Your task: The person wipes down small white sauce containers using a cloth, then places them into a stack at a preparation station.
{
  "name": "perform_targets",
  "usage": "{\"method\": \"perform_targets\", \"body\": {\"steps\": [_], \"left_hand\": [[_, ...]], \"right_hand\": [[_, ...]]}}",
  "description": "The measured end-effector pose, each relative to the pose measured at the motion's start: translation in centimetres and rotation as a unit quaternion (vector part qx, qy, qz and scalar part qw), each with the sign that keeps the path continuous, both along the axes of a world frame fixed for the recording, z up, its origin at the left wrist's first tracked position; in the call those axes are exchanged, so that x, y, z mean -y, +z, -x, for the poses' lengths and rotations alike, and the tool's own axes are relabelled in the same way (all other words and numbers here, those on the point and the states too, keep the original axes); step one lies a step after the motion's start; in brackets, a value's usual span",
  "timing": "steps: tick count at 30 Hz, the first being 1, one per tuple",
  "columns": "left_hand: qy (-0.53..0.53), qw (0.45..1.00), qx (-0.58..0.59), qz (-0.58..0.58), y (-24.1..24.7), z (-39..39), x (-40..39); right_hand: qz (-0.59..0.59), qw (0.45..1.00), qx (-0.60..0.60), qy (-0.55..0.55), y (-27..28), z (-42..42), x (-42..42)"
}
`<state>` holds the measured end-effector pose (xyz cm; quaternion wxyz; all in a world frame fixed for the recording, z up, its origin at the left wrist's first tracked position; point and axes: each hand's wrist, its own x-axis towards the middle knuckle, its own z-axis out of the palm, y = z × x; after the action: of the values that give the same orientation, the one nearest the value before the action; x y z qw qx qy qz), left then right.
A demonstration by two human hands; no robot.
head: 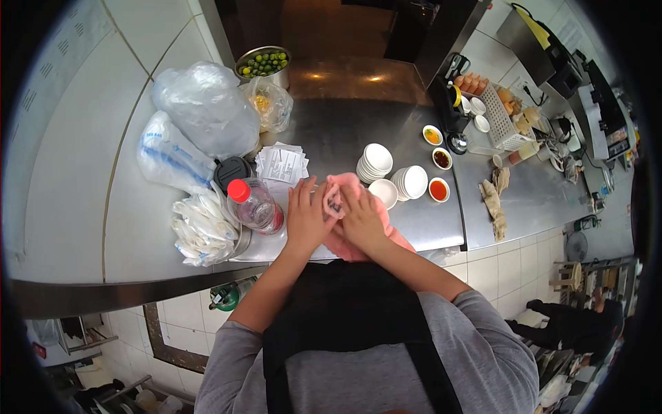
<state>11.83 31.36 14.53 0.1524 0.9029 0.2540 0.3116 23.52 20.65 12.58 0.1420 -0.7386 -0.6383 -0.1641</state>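
Observation:
A bunched pink cloth [347,243] lies between my two hands, at the counter's front edge. My right hand [364,220] grips the cloth from above, its fingers pressed into the folds. Against the cloth's other side, my left hand [309,220] holds on with its thumb, the fingers stretched forward. A fold near the fingertips opens on something greyish, too hidden to name. Just beyond the right hand are a single white bowl [383,193], a stack of small white bowls [378,158] and another stack [415,182]. A red-capped plastic bottle [256,207] stands left of my left hand.
White plastic bags [201,227], a black lid [232,173] and paper slips [282,164] crowd the left. Sauce bowls [438,190] line the right. Farther off are a pot of small green citrus [265,64], a white basket [499,121] and a rag [494,209]. A person [574,326] stands behind, right.

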Motion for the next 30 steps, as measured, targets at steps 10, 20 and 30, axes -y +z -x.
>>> {"method": "perform_targets", "body": {"steps": [10, 20, 30], "left_hand": [[0.004, 0.998, -0.067, -0.004, -1.4, -1.1, -1.6], [0.052, 0.973, -0.211, 0.078, 0.6, -1.7, -3.0], [-0.014, 0.983, -0.117, -0.142, 2.0, -1.0, -0.2]], "right_hand": [[0.189, 0.979, -0.015, 0.079, -3.2, -0.4, 0.5], [0.350, 0.924, -0.104, 0.111, 1.5, -1.6, -2.0], [0.093, 0.985, -0.111, 0.095, 4.2, -3.8, 5.4]]}}
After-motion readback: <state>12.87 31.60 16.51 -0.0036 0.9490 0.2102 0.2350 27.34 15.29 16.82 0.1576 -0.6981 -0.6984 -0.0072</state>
